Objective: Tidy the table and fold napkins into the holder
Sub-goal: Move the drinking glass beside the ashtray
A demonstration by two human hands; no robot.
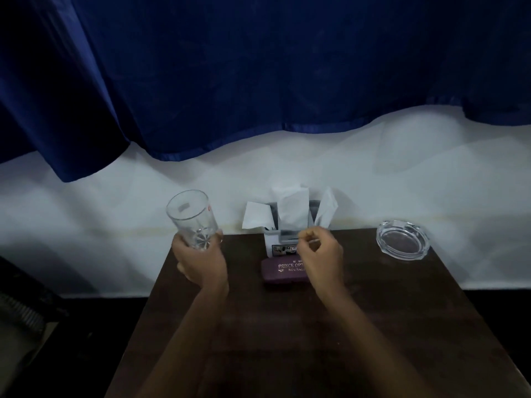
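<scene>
count: 1 table [287, 326], dark wood, flat. 1 glass [191, 219], clear, tall, star-cut base. 1 napkin holder [271, 242], white, boxy, at the middle of the table's far edge. 3 napkins [293, 208], white paper, standing folded in the holder, fanned apart. 1 case [283, 272], maroon, rounded oblong, gold lettering, just in front of the holder. 1 ashtray [402, 239], thick clear glass, faceted rim, far right corner.

left hand [201, 262]: fingers wrapped round the glass's base, glass tilted, at the far left corner.

right hand [320, 254]: fingers curled in, thumb meeting forefinger, just before the holder, over the case; whether it pinches anything, cannot tell.
</scene>
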